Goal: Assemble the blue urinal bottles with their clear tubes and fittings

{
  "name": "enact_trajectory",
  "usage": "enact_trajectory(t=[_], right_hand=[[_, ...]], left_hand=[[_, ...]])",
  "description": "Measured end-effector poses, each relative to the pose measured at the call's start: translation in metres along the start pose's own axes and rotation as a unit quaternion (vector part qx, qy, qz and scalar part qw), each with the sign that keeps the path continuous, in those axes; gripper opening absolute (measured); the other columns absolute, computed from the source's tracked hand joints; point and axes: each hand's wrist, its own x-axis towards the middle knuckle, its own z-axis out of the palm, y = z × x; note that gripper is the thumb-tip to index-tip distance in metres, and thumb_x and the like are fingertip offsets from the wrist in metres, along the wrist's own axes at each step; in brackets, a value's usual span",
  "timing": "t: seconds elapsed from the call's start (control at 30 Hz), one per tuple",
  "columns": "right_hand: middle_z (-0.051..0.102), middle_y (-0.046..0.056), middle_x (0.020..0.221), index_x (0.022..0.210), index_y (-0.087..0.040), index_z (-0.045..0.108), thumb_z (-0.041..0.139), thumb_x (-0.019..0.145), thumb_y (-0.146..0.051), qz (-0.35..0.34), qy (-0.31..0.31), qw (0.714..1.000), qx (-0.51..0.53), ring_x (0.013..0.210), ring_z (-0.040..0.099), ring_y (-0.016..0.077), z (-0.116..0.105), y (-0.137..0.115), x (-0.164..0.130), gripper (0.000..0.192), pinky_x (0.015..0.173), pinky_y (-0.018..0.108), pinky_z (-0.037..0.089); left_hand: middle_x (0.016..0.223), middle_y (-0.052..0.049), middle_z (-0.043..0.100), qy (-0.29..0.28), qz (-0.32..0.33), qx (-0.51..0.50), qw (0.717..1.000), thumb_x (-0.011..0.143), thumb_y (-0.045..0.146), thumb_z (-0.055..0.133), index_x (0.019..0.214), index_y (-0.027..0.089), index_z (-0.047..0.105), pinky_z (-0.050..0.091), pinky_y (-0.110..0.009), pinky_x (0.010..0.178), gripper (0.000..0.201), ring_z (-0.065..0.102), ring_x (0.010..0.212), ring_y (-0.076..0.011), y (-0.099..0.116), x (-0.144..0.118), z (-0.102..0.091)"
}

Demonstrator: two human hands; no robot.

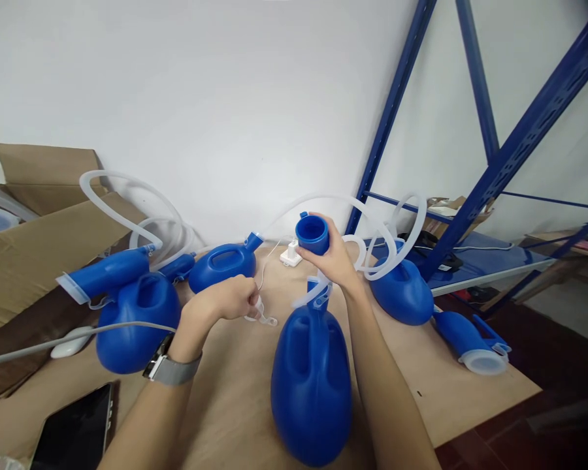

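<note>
The left hand [232, 297] is closed to a narrow pinch, with a translucent plastic strap [268, 320] poking out from between the thumb and fingers. The right hand [332, 256] is curled round a blue plastic cup [312, 234], held up with its round mouth turned towards the wearer; the grip is as wide as the cup's body, and the thumb lies along its lower side.

Most of the right fingers are hidden behind the cup, and the part of the strap inside the left hand is covered. A translucent hose [340, 199] arcs behind the cup and loops to the right — which bottle each end belongs to is hard to make out. The phone [73, 431] is cut off by the bottom edge, and the cardboard box [39, 254] runs out at the left.

The cup is above and to the right of the left hand, clear of the tabletop [235, 391]. Upright between the forearms stands a large blue plastic jug [311, 391] with a moulded handle, its neck just below the right hand and partly covered by tubing. The strap hangs left of that neck, apart from it. Beyond the left hand, near its knuckles, lies another blue bottle [224, 264]; a white plug adapter [292, 253] sits by the wall, between the two hands.
</note>
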Motion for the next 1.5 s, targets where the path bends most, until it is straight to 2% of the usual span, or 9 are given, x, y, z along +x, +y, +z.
enact_trajectory(t=[0.13, 0.23, 0.37, 0.53, 0.73, 1.0, 1.13, 1.37, 1.5], right_hand=[[0.066, 0.003, 0.124, 0.126, -0.022, 0.057, 0.085, 0.058, -0.05, 0.038, 0.098, 0.992, 0.068, 0.105, 0.06, 0.0038, -0.002, 0.0, 0.003, 0.079, 0.114, 0.029, 0.054], [0.067, 0.002, 0.119, 0.121, -0.021, 0.056, 0.086, 0.056, -0.051, 0.057, 0.18, 0.973, 0.133, 0.094, 0.06, 0.0007, -0.004, 0.003, 0.008, 0.077, 0.102, 0.024, 0.058], [0.062, 0.002, 0.128, 0.127, -0.026, 0.047, 0.077, 0.064, -0.056, 0.059, 0.243, 0.937, 0.243, 0.098, 0.064, 0.0019, -0.005, -0.001, 0.011, 0.076, 0.098, 0.026, 0.06], [0.066, 0.001, 0.115, 0.118, -0.022, 0.05, 0.08, 0.059, -0.061, 0.047, 0.26, 0.951, 0.162, 0.092, 0.063, 0.0017, 0.006, -0.027, 0.002, 0.076, 0.095, 0.023, 0.058], [0.067, 0.001, 0.112, 0.12, -0.023, 0.046, 0.08, 0.061, -0.058, 0.042, 0.178, 0.972, 0.149, 0.089, 0.062, -0.0007, 0.03, -0.056, -0.011, 0.078, 0.09, 0.017, 0.058], [0.066, 0.003, 0.118, 0.127, -0.025, 0.044, 0.078, 0.063, -0.058, 0.073, 0.183, 0.957, 0.211, 0.088, 0.062, -0.0005, 0.031, -0.059, -0.011, 0.079, 0.08, 0.012, 0.058], [0.065, 0.003, 0.122, 0.131, -0.025, 0.042, 0.077, 0.063, -0.059, 0.081, 0.196, 0.948, 0.238, 0.091, 0.063, 0.0001, 0.034, -0.05, -0.008, 0.083, 0.081, 0.012, 0.058], [0.064, 0.003, 0.124, 0.133, -0.027, 0.042, 0.072, 0.068, -0.06, 0.056, 0.228, 0.948, 0.217, 0.102, 0.064, 0.0028, 0.026, -0.043, -0.004, 0.078, 0.094, 0.018, 0.06], [0.063, 0.002, 0.127, 0.137, -0.029, 0.039, 0.069, 0.071, -0.059, 0.059, 0.239, 0.944, 0.221, 0.105, 0.064, 0.0033, 0.022, -0.047, -0.003, 0.078, 0.097, 0.02, 0.06]], left_hand=[[0.094, -0.008, 0.072, -0.037, -0.044, 0.035, 0.998, 0.077, 0.031, 0.078, 0.095, 0.014, 0.073, 0.038, -0.028, 0.062, 0.025, 0.064, 0.078, -0.0215, -0.012, 0.021, 0.014], [0.099, -0.008, 0.072, -0.025, -0.021, 0.031, 0.999, 0.083, 0.038, 0.074, 0.104, 0.015, 0.073, 0.042, -0.03, 0.068, 0.032, 0.066, 0.085, -0.0236, -0.013, 0.026, 0.015], [0.112, -0.005, 0.071, 0.14, 0.068, -0.015, 0.988, 0.096, 0.049, 0.059, 0.13, 0.019, 0.064, 0.045, -0.032, 0.081, 0.044, 0.066, 0.1, -0.0231, 0.001, 0.021, 0.01], [0.121, 0.001, 0.069, 0.377, 0.167, -0.037, 0.91, 0.102, 0.051, 0.052, 0.127, 0.025, 0.059, 0.046, -0.03, 0.081, 0.037, 0.066, 0.103, -0.0179, 0.031, 0.016, 0.014], [0.102, -0.003, 0.069, 0.472, 0.102, 0.136, 0.865, 0.105, 0.042, 0.048, 0.104, 0.017, 0.059, 0.033, -0.033, 0.056, 0.027, 0.068, 0.091, -0.0209, 0.046, 0.014, 0.02], [0.119, -0.007, 0.066, 0.349, 0.099, 0.203, 0.91, 0.111, 0.032, 0.029, 0.116, 0.017, 0.059, 0.031, -0.035, 0.057, 0.034, 0.066, 0.104, -0.024, 0.043, 0.011, 0.012], [0.126, -0.005, 0.066, 0.337, 0.08, 0.19, 0.919, 0.11, 0.027, 0.03, 0.126, 0.019, 0.057, 0.031, -0.036, 0.058, 0.033, 0.066, 0.105, -0.0251, 0.045, 0.012, 0.011], [0.109, -0.004, 0.07, 0.3, 0.06, 0.204, 0.93, 0.108, 0.025, 0.035, 0.121, 0.02, 0.06, 0.029, -0.036, 0.056, 0.029, 0.069, 0.089, -0.0265, 0.028, 0.02, 0.015], [0.136, -0.006, 0.062, 0.351, 0.095, 0.149, 0.92, 0.11, 0.037, 0.029, 0.142, 0.02, 0.052, 0.047, -0.036, 0.074, 0.042, 0.065, 0.114, -0.026, 0.022, 0.025, 0.021]])
